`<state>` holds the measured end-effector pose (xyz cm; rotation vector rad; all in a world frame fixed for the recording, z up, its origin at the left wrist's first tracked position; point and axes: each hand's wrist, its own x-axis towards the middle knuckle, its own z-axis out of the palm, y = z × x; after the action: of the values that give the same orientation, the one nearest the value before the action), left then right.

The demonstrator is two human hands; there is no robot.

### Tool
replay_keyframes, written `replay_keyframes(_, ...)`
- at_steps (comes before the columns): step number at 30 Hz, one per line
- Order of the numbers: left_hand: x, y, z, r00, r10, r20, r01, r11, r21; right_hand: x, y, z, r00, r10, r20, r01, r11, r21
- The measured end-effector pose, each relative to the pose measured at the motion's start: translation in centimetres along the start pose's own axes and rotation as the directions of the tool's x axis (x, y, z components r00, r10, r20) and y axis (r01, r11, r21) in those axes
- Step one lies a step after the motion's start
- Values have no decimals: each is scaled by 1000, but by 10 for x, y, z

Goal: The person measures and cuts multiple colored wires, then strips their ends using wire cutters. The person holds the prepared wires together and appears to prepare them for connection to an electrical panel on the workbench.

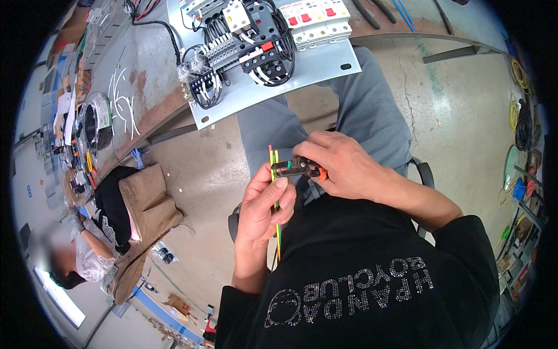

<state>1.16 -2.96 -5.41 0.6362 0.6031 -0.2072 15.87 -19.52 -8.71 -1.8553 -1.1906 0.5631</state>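
Wires [278, 235], yellow-green, pinched in left hand [263, 206]; right hand [342, 163] clasping wire stripper [297, 169]; slack pinch could cause slipping, crooked bite.

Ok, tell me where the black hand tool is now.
In the head view, the black hand tool is near the middle, gripped in the right hand, its jaws at the yellow-and-green wires held by the left hand.

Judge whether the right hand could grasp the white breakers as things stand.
Probably not: the right hand grips a black tool at the yellow-green wires, though nothing visible blocks the way to the white breakers.
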Motion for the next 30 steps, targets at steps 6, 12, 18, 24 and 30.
replay_keyframes(6,-3,-4,2,999,44,0,-44,998,48,1,1,-2,998,-62,4,62,996,-65)
replay_keyframes(12,-6,-4,7,997,81,-4,-80,991,108,1,-7,-7,995,-101,22,104,979,-173)
replay_keyframes(18,-7,-3,11,998,67,-12,-65,989,130,1,0,-4,988,-149,36,152,986,-72)
replay_keyframes(24,-9,-2,18,997,71,-26,-68,993,97,-1,-3,-5,993,-97,68,100,994,-41)
replay_keyframes(30,-8,-3,16,997,70,-27,-66,990,121,1,-9,-9,995,-100,20,102,969,-224)
